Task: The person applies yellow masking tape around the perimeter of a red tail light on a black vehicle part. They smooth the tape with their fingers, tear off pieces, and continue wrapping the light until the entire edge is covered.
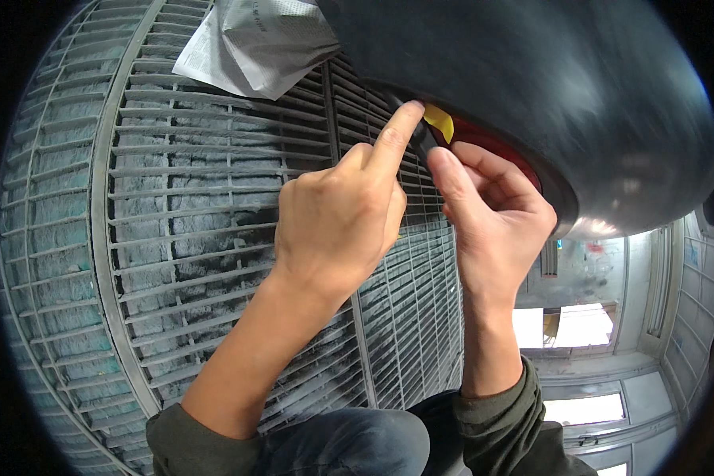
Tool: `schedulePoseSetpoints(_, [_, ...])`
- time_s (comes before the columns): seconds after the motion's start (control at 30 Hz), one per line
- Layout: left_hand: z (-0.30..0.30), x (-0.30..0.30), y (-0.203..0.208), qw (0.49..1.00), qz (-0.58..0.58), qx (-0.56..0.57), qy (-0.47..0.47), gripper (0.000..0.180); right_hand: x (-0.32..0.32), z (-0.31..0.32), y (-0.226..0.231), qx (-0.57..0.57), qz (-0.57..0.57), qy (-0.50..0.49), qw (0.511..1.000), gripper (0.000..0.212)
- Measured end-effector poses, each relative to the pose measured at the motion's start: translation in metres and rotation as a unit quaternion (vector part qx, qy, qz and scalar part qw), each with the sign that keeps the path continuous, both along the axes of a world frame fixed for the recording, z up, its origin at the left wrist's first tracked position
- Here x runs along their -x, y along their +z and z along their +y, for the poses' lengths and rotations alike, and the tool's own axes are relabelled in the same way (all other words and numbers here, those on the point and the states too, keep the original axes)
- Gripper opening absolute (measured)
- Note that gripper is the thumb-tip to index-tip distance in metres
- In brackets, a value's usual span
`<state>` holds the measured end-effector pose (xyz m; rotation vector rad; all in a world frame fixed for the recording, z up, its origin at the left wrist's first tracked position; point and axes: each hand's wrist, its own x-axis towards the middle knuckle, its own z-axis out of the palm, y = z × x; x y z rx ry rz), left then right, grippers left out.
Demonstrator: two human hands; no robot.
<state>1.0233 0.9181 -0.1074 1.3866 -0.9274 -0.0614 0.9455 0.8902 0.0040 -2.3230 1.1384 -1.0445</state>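
A large black curved panel (531, 87), which looks like a vehicle body part, hangs over my hands at the upper right. My left hand (341, 206) reaches up to its lower edge, index finger stretched out with the tip touching there and the other fingers curled under. My right hand (492, 190) pinches a narrow dark strip (423, 141) between thumb and fingers, just below that fingertip. A small yellow piece (439, 123) shows right behind the strip, against the panel's reddish inner edge (480, 136). The right fingertips are partly hidden behind the thumb.
Metal floor grating (190, 198) spreads below and to the left, over dusty grey matting. A printed paper sheet (262, 47) hangs beside the panel at the top. My bent knee (349, 444) is at the bottom. Bright windows (583, 325) and a pale wall stand at the right.
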Motion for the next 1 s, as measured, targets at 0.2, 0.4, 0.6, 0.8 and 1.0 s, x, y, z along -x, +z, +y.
schedulePoseSetpoints(0.2, [0.001,0.001,0.003,1.000,0.014,-0.003,-0.010,0.065,-0.006,-0.010,-0.015,0.083,-0.014,0.012,0.996,0.025])
schedulePoseSetpoints(0.4, [0.001,0.003,0.004,0.999,0.032,-0.005,-0.025,0.069,-0.012,-0.007,-0.016,0.046,-0.074,0.016,0.996,0.015])
schedulePoseSetpoints(0.6, [0.001,0.004,0.003,1.000,0.023,0.001,-0.017,0.069,-0.018,-0.007,-0.016,0.036,-0.104,0.007,0.994,0.015])
schedulePoseSetpoints(0.8, [0.000,0.006,0.005,0.999,0.029,0.011,-0.022,0.071,-0.019,-0.006,-0.016,0.043,-0.110,-0.002,0.993,0.015])
schedulePoseSetpoints(1.0, [0.001,0.009,0.008,0.999,0.024,0.024,-0.017,0.071,-0.019,-0.007,-0.016,0.043,-0.108,0.007,0.993,0.015])
